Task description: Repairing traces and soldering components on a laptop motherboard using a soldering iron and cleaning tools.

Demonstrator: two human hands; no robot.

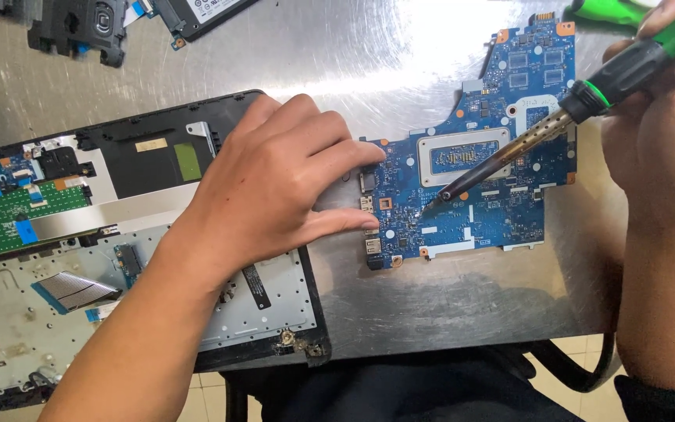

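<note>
A blue laptop motherboard (501,195) lies flat on the metal table (447,305). My left hand (275,187) rests beside it, fingertips pressing the board's left edge near the side ports. My right hand (666,141) grips a soldering iron (587,98) with a black and green handle. Its tip touches the board just below the large silver chip (462,152), left of centre.
An opened laptop base (80,258) with ribbon cables and a green circuit strip lies at the left, under my left forearm. Black parts (80,27) sit at the top left. A green tool (607,9) lies at the top right. A black cord (580,371) hangs below the table's front edge.
</note>
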